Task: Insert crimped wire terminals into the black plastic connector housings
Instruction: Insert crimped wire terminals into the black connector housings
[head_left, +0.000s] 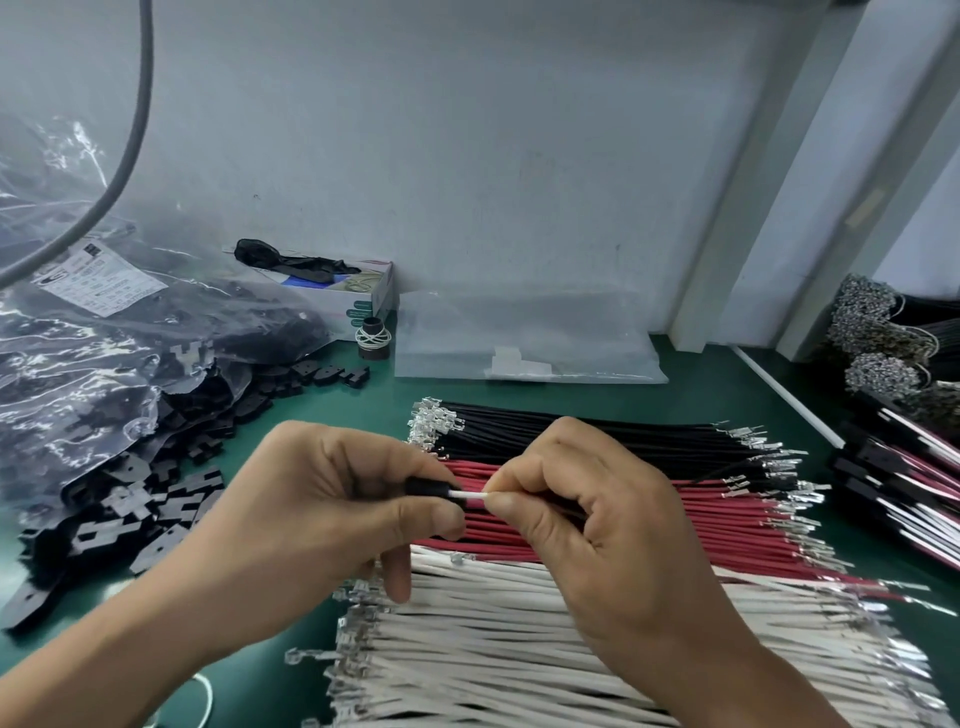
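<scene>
My left hand grips a small black connector housing between thumb and fingers. My right hand pinches a white wire whose end sits in the housing's right side. Both hands hover above three flat rows of crimped wires: black wires at the back, red wires in the middle, white wires nearest me. Silver terminals tip both ends of each row. The terminal of the held wire is hidden inside the housing.
Loose black housings spill from a clear plastic bag on the left of the green mat. A small box, a spool and an empty clear bag lie at the back. Finished assemblies are stacked at the right.
</scene>
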